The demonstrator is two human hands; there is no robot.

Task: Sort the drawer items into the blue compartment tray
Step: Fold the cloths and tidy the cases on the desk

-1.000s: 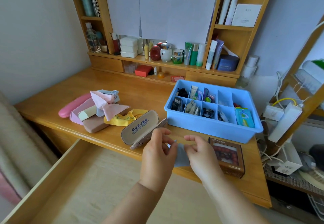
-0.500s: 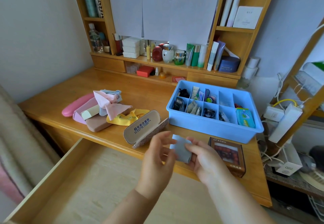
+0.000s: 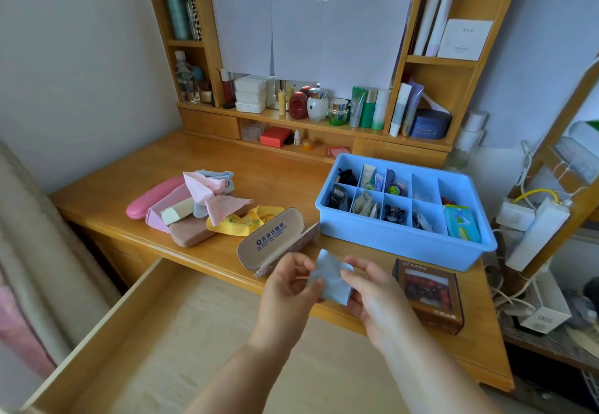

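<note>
1. Head view, from my remote seat: both hands meet over the front edge of the wooden tabletop [image 3: 291, 183], pinching a small, soft, pale blue cloth [image 3: 332, 279] between them; the left hand [image 3: 288, 290] nips its left edge, the right hand [image 3: 372, 297] curls fingers round its right side.
2. Behind the cloth lies an open glasses case [image 3: 272, 238], tan lining up, patterned shell beneath.
3. Rigid blue plastic compartment tray [image 3: 405, 242] sits on the tabletop's right half; small packets, tubes and dark items fill most cells, though I cannot make out each one.
4. Left of the case I see a loose heap: a pink case [image 3: 152, 198], pink cloths [image 3: 214, 193], a yellow ribbon [image 3: 246, 221], a brown case [image 3: 189, 235].
5. A windowed brown box [image 3: 428, 293] rests at the tabletop's front right edge, just beside the right hand.
6. Bare wood lies between heap and tray.
7. The pulled-out drawer [image 3: 107, 316] below is cut off by the frame's bottom.
</note>
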